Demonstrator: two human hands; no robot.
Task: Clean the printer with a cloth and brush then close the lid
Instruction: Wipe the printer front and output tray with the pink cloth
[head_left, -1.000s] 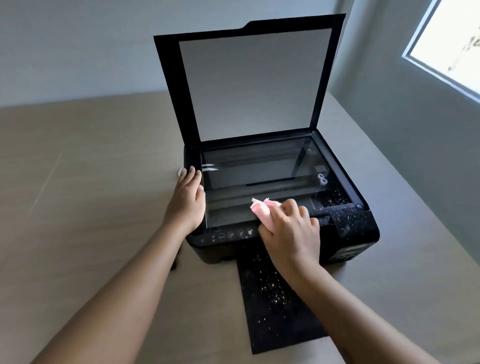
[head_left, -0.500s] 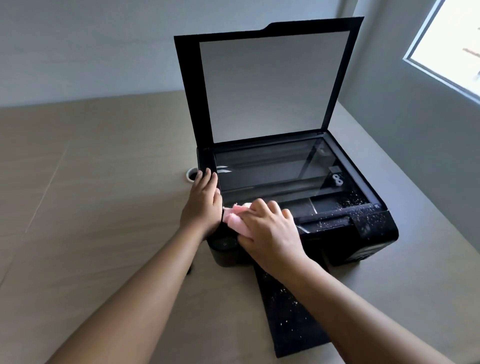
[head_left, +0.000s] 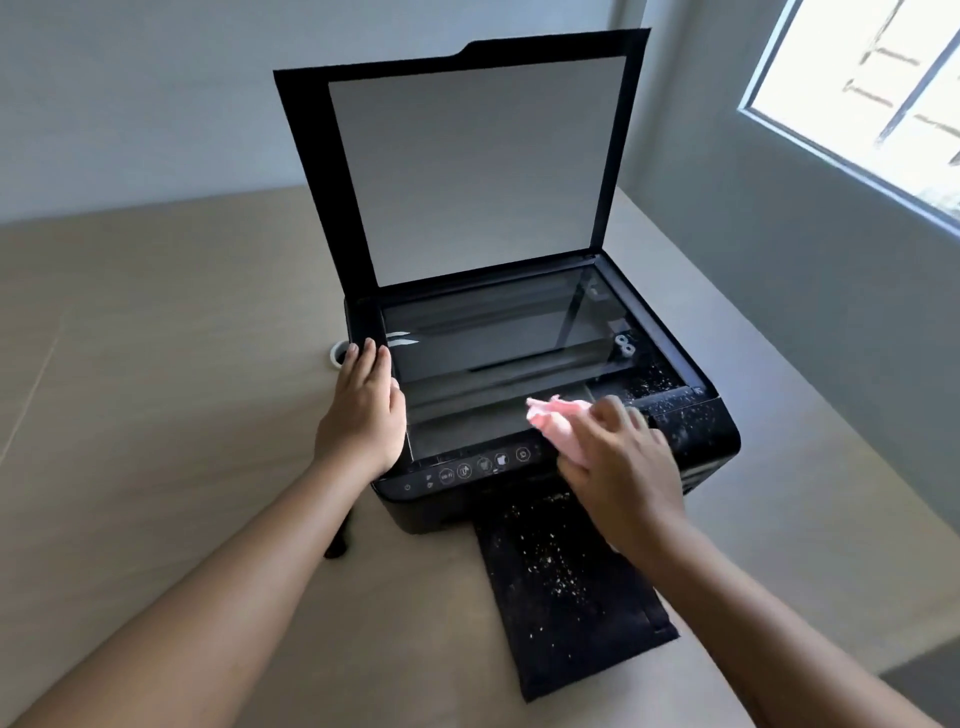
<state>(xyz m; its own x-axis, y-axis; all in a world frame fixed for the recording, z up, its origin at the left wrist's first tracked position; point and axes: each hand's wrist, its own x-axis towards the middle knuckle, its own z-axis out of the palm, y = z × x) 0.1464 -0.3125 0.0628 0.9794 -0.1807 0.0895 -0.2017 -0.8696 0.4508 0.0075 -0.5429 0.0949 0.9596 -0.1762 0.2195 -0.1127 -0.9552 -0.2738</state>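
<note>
A black printer (head_left: 696, 441) stands on the table with its lid (head_left: 467, 166) raised upright and the scanner glass (head_left: 493, 343) bare. My right hand (head_left: 623, 467) presses a pink cloth (head_left: 556, 421) onto the front right part of the glass, beside the control panel (head_left: 467, 470). Pale specks cover the printer's right front corner and the black output tray (head_left: 566, 597) that sticks out toward me. My left hand (head_left: 363, 410) lies flat on the printer's left edge, fingers together, holding nothing. No brush is in view.
The printer rests on a beige table (head_left: 156, 389). A small white ring (head_left: 337, 356) lies just left of the printer. A black stick-like thing (head_left: 340, 540) shows under my left forearm. Grey walls stand behind and at right, with a window (head_left: 872, 93).
My right hand has slid the pink cloth from the left end of the front edge back to the right side. My left hand stays on the printer's left edge.
</note>
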